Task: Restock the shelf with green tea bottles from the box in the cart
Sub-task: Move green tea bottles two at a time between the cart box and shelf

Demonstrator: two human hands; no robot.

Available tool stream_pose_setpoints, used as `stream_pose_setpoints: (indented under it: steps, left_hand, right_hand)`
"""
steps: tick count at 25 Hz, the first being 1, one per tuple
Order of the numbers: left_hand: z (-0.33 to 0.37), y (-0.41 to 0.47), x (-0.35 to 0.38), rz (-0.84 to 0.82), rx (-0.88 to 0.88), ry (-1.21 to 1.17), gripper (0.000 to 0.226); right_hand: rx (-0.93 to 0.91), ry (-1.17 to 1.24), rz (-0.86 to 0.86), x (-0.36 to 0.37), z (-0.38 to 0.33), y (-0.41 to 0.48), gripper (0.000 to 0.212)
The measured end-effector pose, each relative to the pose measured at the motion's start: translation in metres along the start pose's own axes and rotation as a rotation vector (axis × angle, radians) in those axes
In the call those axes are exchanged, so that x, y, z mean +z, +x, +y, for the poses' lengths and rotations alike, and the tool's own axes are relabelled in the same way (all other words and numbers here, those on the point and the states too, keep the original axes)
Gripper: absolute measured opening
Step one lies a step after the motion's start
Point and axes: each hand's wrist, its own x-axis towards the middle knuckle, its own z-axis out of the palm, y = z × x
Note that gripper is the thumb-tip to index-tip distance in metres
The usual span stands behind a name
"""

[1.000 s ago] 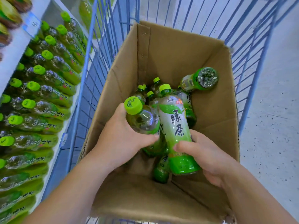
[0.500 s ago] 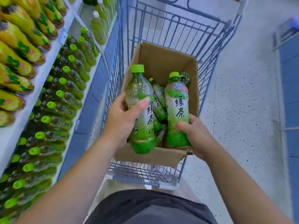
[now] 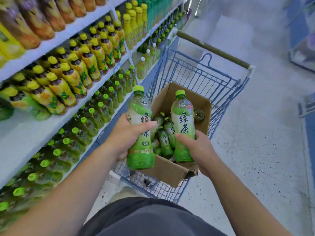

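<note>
Two sets of fingers (image 3: 148,124) are curled round upright green tea bottles: the left bottle (image 3: 139,150) is gripped by the left hand (image 3: 126,133), the right bottle (image 3: 183,116) by the right hand (image 3: 197,147), above the box (image 3: 168,171) in the cart (image 3: 196,74), beside the shelf (image 3: 25,133).

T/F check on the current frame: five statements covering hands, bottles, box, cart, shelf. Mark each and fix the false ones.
1. The left hand grips the left bottle and the right hand grips the right bottle. True.
2. Both held bottles are uncapped. False: each has a green cap on.
3. The box is empty. False: loose bottles lie inside it.
4. The box sits in the blue wire cart. True.
5. The shelved green tea bottles are on the person's right. False: they are on the left, beside the cart.
</note>
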Motion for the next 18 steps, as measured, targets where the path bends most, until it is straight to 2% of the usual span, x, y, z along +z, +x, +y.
stream_pose_setpoints:
  steps: [4, 8, 11, 15, 18]
  left_hand:
    - [-0.009, -0.064, -0.005, 0.224, 0.078, -0.009, 0.026]
    - [-0.028, -0.128, -0.016, 0.434, 0.124, -0.070, 0.021]
    - [-0.047, -0.180, -0.034, 0.595, 0.095, -0.129, 0.035]
    - [-0.070, -0.236, -0.068, 0.738, 0.112, -0.200, 0.038]
    - [-0.079, -0.267, -0.096, 0.817, 0.155, -0.260, 0.036]
  right_hand:
    - [-0.091, -0.111, -0.149, 0.003, -0.001, -0.028, 0.059]
    - [-0.162, -0.188, -0.298, 0.023, 0.004, -0.054, 0.045]
    - [-0.206, -0.207, -0.441, 0.049, 0.006, -0.077, 0.045]
    - [-0.250, -0.289, -0.578, 0.094, 0.008, -0.109, 0.059]
    - [-0.286, -0.341, -0.651, 0.134, 0.008, -0.125, 0.057]
